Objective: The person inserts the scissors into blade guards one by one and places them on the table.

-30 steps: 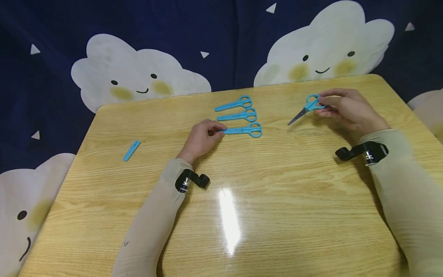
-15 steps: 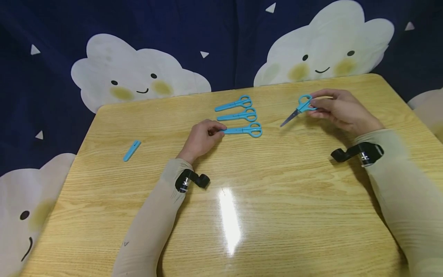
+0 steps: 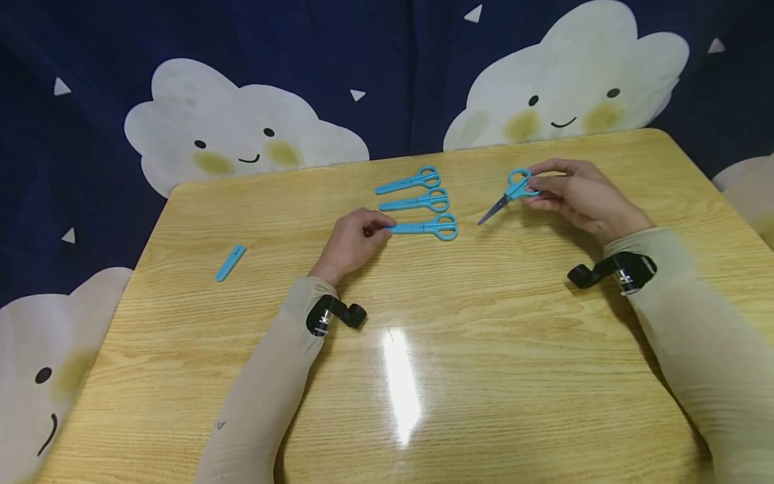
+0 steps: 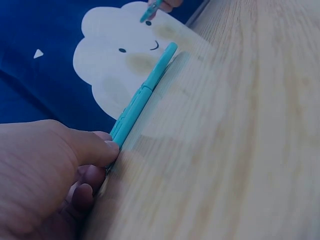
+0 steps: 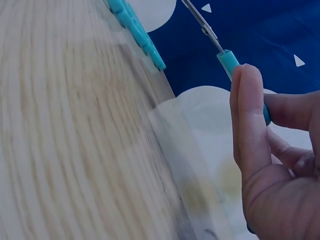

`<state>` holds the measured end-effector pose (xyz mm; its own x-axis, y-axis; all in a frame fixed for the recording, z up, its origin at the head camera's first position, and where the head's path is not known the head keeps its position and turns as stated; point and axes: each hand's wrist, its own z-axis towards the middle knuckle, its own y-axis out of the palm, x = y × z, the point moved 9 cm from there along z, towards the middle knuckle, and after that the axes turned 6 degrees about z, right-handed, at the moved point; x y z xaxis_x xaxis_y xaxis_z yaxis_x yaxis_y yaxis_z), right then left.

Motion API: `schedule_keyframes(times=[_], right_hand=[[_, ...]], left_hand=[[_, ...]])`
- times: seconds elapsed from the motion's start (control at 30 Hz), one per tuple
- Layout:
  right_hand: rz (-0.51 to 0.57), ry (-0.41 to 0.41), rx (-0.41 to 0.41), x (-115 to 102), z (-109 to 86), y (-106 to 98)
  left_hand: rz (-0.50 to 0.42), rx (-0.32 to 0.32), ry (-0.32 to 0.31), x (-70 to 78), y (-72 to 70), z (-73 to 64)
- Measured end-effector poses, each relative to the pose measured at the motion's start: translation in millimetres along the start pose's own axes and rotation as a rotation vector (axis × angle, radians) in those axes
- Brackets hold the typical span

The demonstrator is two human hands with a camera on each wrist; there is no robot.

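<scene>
My left hand [image 3: 353, 243] pinches the capped blade end of the nearest blue scissors [image 3: 426, 228], which lie on the table with their handles to the right. The left wrist view shows thumb and fingers at the tip of that sheath [image 4: 131, 116]. Over the right part of the table, my right hand [image 3: 580, 195] holds another pair of blue scissors [image 3: 517, 190] by the handles. Its bare metal blades [image 5: 202, 24] are together and point down to the left. Behind the nearest pair lie two more capped scissors, a middle pair [image 3: 417, 202] and a far pair [image 3: 411, 181], side by side.
A loose blue blade cover [image 3: 230, 263] lies by itself on the left of the wooden table [image 3: 484, 376]. Along the table's far edge hangs a dark blue cloth [image 3: 399, 81] with smiling clouds. Each forearm wears a black camera mount.
The right hand has moved left with the uncovered scissors, bringing their tip closer to the row of capped pairs. My left hand has stayed in place.
</scene>
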<state>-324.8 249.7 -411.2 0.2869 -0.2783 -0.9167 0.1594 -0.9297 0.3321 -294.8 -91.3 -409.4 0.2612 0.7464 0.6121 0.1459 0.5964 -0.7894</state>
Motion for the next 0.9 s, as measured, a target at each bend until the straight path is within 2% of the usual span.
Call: schedule_keyframes(times=[0.4, 0.9], right_hand=[[0.065, 0.0, -0.035, 6, 2.8, 18], [0.041, 0.047, -0.07, 20, 4.7, 38]], left_hand=[[0.002, -0.002, -0.008, -0.3, -0.3, -0.4], [0.005, -0.001, 0.0, 0.1, 0.0, 0.6]])
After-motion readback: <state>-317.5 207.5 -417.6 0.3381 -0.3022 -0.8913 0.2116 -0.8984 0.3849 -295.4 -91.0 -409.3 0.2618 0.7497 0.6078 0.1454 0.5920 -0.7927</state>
